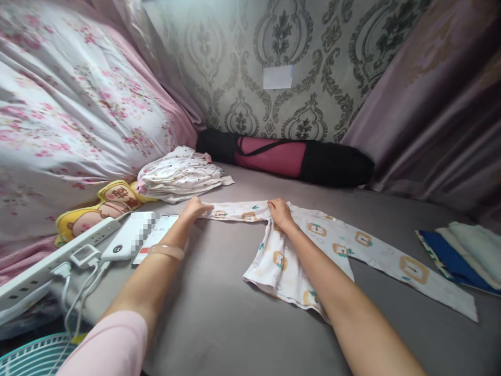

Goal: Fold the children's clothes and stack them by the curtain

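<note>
A white long-sleeved child's shirt (297, 271) with orange lion prints lies spread on the grey bed sheet (211, 303). My left hand (197, 208) is closed on the cuff end of the sleeve on the left, its thumb along the top. At that sleeve's shoulder, my right hand (279, 211) grips the cloth with bent fingers. Between the two hands the sleeve runs out straight. The other sleeve (410, 269) stretches away to the right, flat on the sheet. My right forearm covers part of the shirt's body.
Left of my hands lie a pile of white clothes (182, 175), a yellow cartoon cushion (97, 211), a power strip (58, 261), a white power bank (127, 240) and a phone (156, 237). Folded clothes (465, 256) rest at right. A black-and-pink bag (270, 159) lies along the wall.
</note>
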The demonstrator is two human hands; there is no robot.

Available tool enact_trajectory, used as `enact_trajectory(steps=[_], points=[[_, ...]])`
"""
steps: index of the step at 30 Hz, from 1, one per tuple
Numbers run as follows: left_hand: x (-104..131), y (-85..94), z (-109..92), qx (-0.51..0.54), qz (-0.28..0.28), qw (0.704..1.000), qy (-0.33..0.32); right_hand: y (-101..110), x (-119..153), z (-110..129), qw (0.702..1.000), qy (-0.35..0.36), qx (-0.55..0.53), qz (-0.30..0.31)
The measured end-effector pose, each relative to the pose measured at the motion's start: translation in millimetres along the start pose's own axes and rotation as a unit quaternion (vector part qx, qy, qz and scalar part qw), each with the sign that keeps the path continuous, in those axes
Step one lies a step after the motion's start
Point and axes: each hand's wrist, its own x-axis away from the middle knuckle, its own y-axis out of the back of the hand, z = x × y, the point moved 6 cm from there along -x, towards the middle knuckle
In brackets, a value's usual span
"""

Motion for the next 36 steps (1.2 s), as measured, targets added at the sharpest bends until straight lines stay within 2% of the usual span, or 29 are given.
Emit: enact_trajectory(steps=[3, 7, 10, 13, 16, 19, 26, 29, 31, 33, 35, 36], points=[[-4, 1.4, -5, 0.065, 0.005, 0.998, -0.025, -8, -5, -4, 1.000, -0.025, 0.000, -0.007], [-11, 11.2, -18, 0.093, -0.083, 0.989, -0.078, -13, 3, -6, 0.998, -0.051, -0.001, -0.031], [-13, 12.0, -26, 0.039, -0.122, 0.988, -0.082, -11, 12, 1, 0.998, -0.036, 0.014, -0.044], [-7, 10.7, -33, -0.083, -0.138, 0.981, -0.108, -9, 19, 10, 0.998, -0.006, 0.047, -0.039], [-1, 6.3, -34, -0.218, -0.127, 0.958, -0.139, -8, 24, 18, 0.997, 0.019, 0.072, -0.030], [-2, -0.3, -32, -0.275, -0.100, 0.944, -0.153, -9, 24, 21, 0.997, 0.025, 0.075, -0.007], [-21, -15.9, -28, -0.298, -0.054, 0.947, -0.109, -14, 21, 18, 0.997, 0.026, 0.072, 0.029], [-22, -14.1, -32, -0.296, -0.054, 0.948, -0.104, -16, 20, 16, 0.997, 0.020, 0.071, 0.036], [-17, -7.8, -43, -0.307, -0.101, 0.940, -0.111, -16, 19, 16, 0.997, 0.017, 0.066, 0.040], [-4, -6.7, -64, -0.317, -0.157, 0.923, -0.152, -16, 19, 17, 0.997, 0.012, 0.060, 0.042], [15, -22.2, -93, -0.308, -0.162, 0.906, -0.240, -15, 18, 17, 0.997, 0.008, 0.056, 0.045], [27, -36.9, -108, -0.291, -0.133, 0.901, -0.291, -14, 18, 16, 0.997, 0.004, 0.055, 0.047]])
